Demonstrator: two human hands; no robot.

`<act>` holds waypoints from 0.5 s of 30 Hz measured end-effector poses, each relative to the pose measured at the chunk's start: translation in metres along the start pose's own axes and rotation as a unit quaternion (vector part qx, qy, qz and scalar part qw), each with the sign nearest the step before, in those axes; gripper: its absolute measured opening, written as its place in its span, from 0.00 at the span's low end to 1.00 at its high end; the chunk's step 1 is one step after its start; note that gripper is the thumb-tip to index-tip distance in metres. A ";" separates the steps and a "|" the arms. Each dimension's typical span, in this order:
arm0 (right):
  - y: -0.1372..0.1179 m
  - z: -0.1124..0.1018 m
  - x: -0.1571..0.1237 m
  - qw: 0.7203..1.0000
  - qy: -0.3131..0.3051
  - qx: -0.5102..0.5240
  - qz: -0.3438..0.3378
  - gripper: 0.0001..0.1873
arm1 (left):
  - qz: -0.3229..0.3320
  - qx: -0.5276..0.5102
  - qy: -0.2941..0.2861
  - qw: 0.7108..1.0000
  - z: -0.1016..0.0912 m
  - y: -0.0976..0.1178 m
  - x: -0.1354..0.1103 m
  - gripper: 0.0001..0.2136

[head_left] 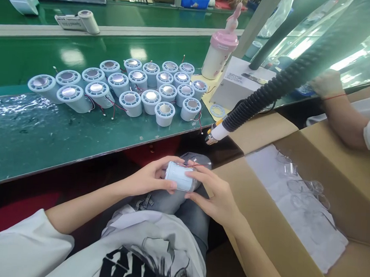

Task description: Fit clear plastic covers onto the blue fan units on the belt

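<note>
Lower centre: left hand (pixel 151 178) and right hand (pixel 219 198) clasp a white cylindrical housing (pixel 179 178); the grip is best kept clear of its red wire (pixel 198 165).

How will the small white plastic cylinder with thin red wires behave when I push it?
The small white plastic cylinder looks light: left hand and right hand hold it by the fingers alone. Lying sideways, its round wall would probably let it roll. Its thin red wires seem floppy and could snag.
</note>
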State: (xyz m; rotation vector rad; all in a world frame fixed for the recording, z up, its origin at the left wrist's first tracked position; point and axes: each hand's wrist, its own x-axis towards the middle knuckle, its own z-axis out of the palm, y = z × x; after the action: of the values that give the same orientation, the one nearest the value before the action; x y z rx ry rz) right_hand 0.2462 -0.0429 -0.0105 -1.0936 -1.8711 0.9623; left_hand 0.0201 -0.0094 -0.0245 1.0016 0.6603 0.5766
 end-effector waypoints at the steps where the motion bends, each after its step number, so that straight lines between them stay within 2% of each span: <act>1: 0.000 0.001 -0.002 0.999 0.005 -0.027 -0.025 0.24 | -0.007 -0.001 -0.009 1.000 0.000 0.000 -0.002 0.28; 4: 0.001 0.002 -0.006 0.999 -0.003 -0.033 -0.034 0.24 | 0.014 0.050 -0.024 0.998 -0.002 0.005 -0.007 0.30; 8: -0.004 -0.001 -0.008 0.998 -0.022 0.041 0.032 0.25 | 0.056 0.133 -0.036 0.989 -0.003 0.014 -0.011 0.34; 15: -0.013 -0.003 -0.007 0.980 -0.036 0.156 0.117 0.25 | 0.102 0.241 -0.049 0.964 -0.001 0.021 -0.014 0.35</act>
State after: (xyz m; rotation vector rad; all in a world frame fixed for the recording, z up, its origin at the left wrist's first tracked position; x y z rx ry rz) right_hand 0.2466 -0.0534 0.0001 -1.1114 -1.5991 1.3949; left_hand 0.0075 -0.0098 -0.0024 1.5591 0.6259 0.5518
